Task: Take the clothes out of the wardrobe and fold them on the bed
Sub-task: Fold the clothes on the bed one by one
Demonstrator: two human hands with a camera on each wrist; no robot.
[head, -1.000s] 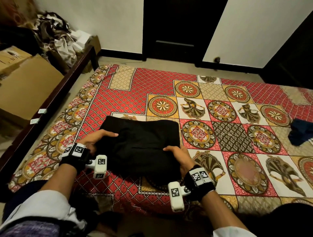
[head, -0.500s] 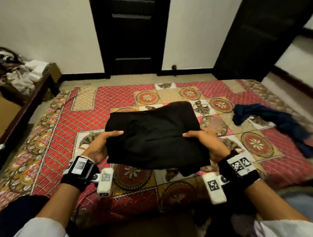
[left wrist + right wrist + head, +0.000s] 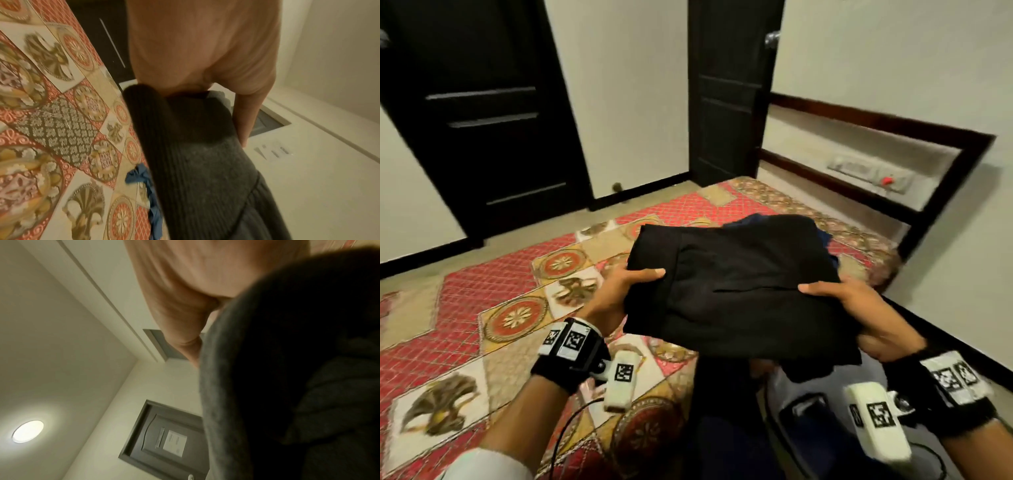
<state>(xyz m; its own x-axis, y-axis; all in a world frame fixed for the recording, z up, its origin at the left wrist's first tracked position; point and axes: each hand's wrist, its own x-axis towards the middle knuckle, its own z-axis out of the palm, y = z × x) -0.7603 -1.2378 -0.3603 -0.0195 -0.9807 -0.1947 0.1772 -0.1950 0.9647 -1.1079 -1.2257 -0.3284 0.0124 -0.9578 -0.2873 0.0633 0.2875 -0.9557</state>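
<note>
A folded black garment (image 3: pixel 736 291) is held up in the air over the bed's right end. My left hand (image 3: pixel 626 287) grips its left edge, thumb on top and fingers hidden beneath. My right hand (image 3: pixel 859 308) grips the right edge the same way. In the left wrist view the ribbed dark garment (image 3: pixel 201 162) runs down from my palm (image 3: pixel 205 48). The right wrist view is mostly filled by the dark garment (image 3: pixel 298 369) under my thumb. A blue garment (image 3: pixel 825 240) lies crumpled on the bed behind the black one, mostly hidden by it.
The bed (image 3: pixel 482 308) has a red and gold patterned cover. Two dark doors (image 3: pixel 482 120) stand beyond it. A dark-framed headboard niche with a switch panel (image 3: pixel 873 171) is at the right. The blue garment (image 3: pixel 144 178) shows on the bedcover.
Both hands have lifted the folded black garment off the bed and carried it to the right, toward the blue garment near the headboard. The head view has swung right.
</note>
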